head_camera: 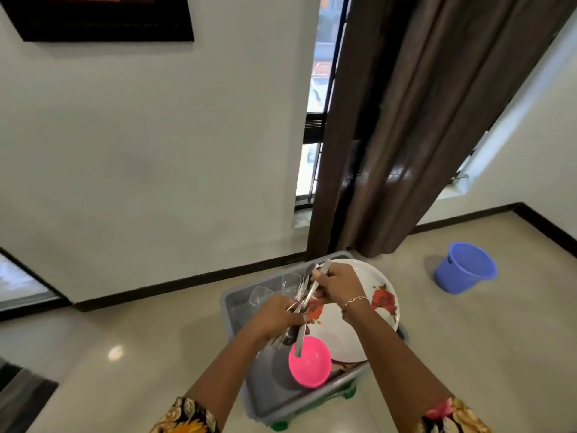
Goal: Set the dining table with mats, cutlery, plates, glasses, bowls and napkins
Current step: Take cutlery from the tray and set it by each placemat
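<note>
Floral-sleeved left hand (pixel 278 314) and right hand (pixel 337 284) both grip cutlery (pixel 300 339) above the pink bowl (pixel 312 368).

I am holding silver-grey cutlery (pixel 307 295). Bowl (pixel 310 362) is showing bright pink. Tub (pixel 237 304) is reading flat grey, its feet (pixel 279 425) green. Plate (pixel 331 329) is showing white with red-orange flowers. Gold bracelet (pixel 354 300) is glinting on my wrist. My sleeves (pixel 187 415) are showing a yellow-and-black floral print. Bucket (pixel 465 267) is showing blue, curtain (pixel 406 120) brown.
</note>
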Demonstrator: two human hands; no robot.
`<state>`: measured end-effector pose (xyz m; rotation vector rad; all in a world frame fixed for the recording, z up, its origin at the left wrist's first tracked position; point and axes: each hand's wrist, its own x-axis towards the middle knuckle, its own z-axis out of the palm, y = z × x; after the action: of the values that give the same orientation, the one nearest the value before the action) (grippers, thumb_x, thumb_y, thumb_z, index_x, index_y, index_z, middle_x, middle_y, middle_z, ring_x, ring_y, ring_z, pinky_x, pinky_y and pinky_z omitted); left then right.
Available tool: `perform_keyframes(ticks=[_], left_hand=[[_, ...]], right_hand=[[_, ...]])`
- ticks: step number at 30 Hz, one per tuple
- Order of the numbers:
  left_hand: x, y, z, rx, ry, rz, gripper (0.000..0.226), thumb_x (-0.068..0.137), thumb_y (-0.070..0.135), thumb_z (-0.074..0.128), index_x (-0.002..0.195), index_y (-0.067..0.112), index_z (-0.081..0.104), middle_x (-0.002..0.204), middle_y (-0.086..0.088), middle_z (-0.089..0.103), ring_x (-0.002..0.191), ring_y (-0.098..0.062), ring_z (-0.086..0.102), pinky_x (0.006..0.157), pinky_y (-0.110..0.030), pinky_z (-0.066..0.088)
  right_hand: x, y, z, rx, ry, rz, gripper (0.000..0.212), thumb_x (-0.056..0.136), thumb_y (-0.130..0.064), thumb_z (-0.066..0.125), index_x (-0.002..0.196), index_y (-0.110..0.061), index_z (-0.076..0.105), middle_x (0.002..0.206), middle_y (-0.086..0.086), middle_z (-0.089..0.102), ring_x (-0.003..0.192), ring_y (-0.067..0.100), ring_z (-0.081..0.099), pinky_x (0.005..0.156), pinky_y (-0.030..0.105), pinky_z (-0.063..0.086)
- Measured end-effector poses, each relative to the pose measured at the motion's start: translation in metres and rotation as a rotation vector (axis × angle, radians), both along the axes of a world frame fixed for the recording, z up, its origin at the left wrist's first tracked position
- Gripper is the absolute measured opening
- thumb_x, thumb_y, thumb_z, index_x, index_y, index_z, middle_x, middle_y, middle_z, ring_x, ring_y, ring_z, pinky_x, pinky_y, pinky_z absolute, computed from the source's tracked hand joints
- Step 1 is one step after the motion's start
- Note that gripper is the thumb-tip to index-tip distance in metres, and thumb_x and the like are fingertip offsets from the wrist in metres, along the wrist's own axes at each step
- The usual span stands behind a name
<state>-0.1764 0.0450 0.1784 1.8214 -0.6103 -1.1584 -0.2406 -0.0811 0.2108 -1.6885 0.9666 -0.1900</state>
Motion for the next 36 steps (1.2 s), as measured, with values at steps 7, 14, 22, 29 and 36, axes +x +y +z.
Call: perform_keyframes(ticks=[7,14,22,29,36], left_hand=[[-0.003,-0.002,0.006,-0.107,0.2,-0.076,0.017,0.088,0.004,0.06,0.099,-0.009,0.062,0.071,-0.006,0.072,0.066,-0.011,0.069,0.064,-0.019,0.053],[-0.017,-0.004,0.0,-0.234,0.344,-0.068,0.014,0.094,0.006,0.051,0.103,-0.002,0.057,0.07,-0.005,0.07,0.074,-0.016,0.065,0.076,-0.031,0.051],[-0.026,-0.011,0.0,-0.373,0.924,0.069,0.027,0.086,-0.014,0.042,0.104,0.002,0.053,0.075,-0.011,0.061,0.049,-0.014,0.052,0.046,-0.025,0.047],[-0.025,-0.023,-0.002,-0.281,1.001,0.117,0.036,0.096,0.042,0.037,0.081,0.011,0.047,0.06,-0.003,0.047,0.038,-0.009,0.038,0.035,-0.014,0.031],[-0.024,-0.03,-0.004,-0.3,0.939,0.253,0.013,0.089,0.016,0.049,0.09,0.004,0.054,0.064,-0.01,0.061,0.044,-0.014,0.052,0.037,-0.019,0.041]], right_hand=[[-0.006,-0.001,0.011,-0.117,0.054,-0.065,0.021,0.095,-0.022,0.05,0.083,-0.008,0.06,0.087,0.013,0.065,0.079,0.022,0.062,0.084,0.037,0.052],[-0.019,0.001,0.015,-0.088,-0.039,-0.171,0.028,0.095,-0.02,0.049,0.095,0.004,0.063,0.094,0.016,0.066,0.074,0.013,0.056,0.071,0.024,0.043],[-0.027,-0.006,0.027,-0.028,-0.135,-0.182,0.025,0.096,-0.019,0.048,0.073,-0.013,0.057,0.074,0.003,0.06,0.071,0.015,0.056,0.061,0.018,0.043],[-0.039,0.003,0.027,-0.031,-0.188,0.008,0.025,0.096,-0.015,0.046,0.075,-0.017,0.059,0.068,-0.001,0.061,0.063,0.009,0.056,0.055,0.017,0.042],[-0.052,0.006,0.044,-0.069,-0.378,0.051,0.023,0.094,-0.006,0.047,0.075,-0.011,0.059,0.057,-0.007,0.063,0.053,0.005,0.057,0.049,0.016,0.043]])
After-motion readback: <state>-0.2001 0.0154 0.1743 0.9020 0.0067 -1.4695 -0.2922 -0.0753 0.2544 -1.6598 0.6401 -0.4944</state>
